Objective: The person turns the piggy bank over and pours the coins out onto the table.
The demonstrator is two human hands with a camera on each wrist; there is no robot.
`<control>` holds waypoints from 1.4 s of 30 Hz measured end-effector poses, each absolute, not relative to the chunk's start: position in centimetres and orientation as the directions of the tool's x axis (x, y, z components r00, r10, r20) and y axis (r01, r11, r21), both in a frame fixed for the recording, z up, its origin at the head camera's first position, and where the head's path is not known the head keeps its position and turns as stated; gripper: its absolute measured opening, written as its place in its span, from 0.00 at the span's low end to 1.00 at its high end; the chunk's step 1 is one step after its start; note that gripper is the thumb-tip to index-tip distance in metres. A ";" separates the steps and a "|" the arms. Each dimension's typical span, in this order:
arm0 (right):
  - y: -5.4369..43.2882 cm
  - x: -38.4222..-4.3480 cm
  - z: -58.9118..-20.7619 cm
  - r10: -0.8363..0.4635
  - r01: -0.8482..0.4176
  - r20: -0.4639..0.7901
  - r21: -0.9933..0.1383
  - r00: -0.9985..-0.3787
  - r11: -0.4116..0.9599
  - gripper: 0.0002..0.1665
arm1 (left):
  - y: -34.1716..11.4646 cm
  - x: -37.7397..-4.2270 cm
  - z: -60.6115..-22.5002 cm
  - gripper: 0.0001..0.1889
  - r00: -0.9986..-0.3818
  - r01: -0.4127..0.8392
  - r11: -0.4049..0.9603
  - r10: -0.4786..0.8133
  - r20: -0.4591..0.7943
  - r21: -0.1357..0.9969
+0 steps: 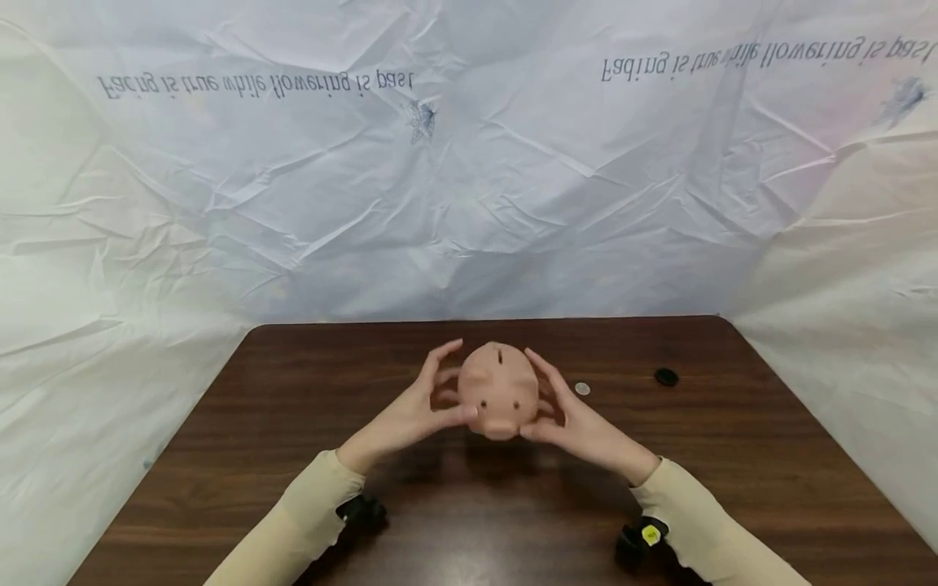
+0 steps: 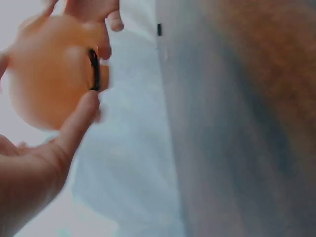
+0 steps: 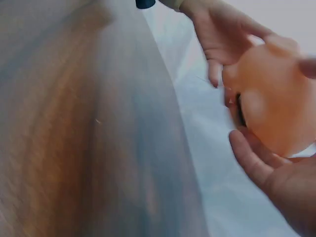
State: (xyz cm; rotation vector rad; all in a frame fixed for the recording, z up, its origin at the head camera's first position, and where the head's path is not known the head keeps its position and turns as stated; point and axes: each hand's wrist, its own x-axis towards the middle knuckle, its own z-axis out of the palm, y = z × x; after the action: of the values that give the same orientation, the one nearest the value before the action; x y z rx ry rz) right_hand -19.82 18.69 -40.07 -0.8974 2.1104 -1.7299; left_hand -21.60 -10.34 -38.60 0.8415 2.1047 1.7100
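A pink piggy bank [image 1: 498,391] is held up between both hands, its snout toward me and the coin slot on top. My left hand [image 1: 440,399] grips its left side, thumb near the snout and fingers spread behind. On the other side my right hand [image 1: 567,411] grips it the same way. In the left wrist view a dark round opening shows on the underside of the piggy bank [image 2: 44,74], with the left thumb tip at its edge. The right wrist view shows the piggy bank [image 3: 281,98] from below too, slightly blurred.
A silver coin [image 1: 582,389] lies on the dark wooden table [image 1: 308,399], just right of the right hand. Farther right is a small black round cap [image 1: 666,377]. White wrinkled sheeting [image 1: 440,203] with printed lettering hangs behind the table and along both sides.
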 end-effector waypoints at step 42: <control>18.9 -19.5 -41.1 -0.550 -0.098 0.066 -0.995 -0.833 0.029 0.57 | -9.2 -20.6 -39.8 0.47 -0.820 0.216 0.160 0.565 0.090 0.963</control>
State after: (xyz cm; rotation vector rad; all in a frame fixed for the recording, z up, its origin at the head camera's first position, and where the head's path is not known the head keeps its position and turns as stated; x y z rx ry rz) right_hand -19.49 18.92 -41.08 -0.6604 1.9763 -1.8647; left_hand -20.56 -9.23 -39.82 0.7515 2.1504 1.7070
